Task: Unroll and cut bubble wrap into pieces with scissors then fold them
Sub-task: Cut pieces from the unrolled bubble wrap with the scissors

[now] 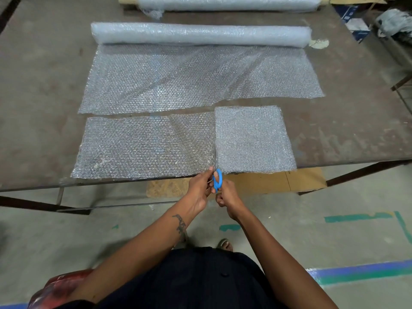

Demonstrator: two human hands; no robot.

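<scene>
**Scissors at near edge of cut strip, both hands at the blades**

Right hand (pixel 229 198) grips the blue scissors (pixel 217 179) by the handles, fingers curled through the loops, wrist low and just off the near table edge. Left hand (pixel 199 189) sits right beside it, fingertips pinching the near edge of the bubble wrap strip (pixel 142 146) just left of the blades. Both forearms reach forward from the body, converging at the table edge. Blades point away from the person along the line where the strip meets a folded, thicker-looking square piece (pixel 253 139) on its right; blades mostly lost against the wrap, can't tell how far apart they are.

Strip and square lie flat along the near edge of the table (pixel 44 85), near edges flush with or slightly over it. Beyond them, a narrow gap, then the unrolled sheet (pixel 196 79) running back to the bubble wrap roll (pixel 200 33) lying left-right. Second roll (pixel 227 3) at the far edge, top cut off by the frame. Bare table on left and right of the wrap.

Boxes (pixel 354 23) and clutter far right, partly cut off. Cardboard (pixel 276 181) under the table on the floor. Red blurred object (pixel 58 291) at bottom left, unclear what.
</scene>
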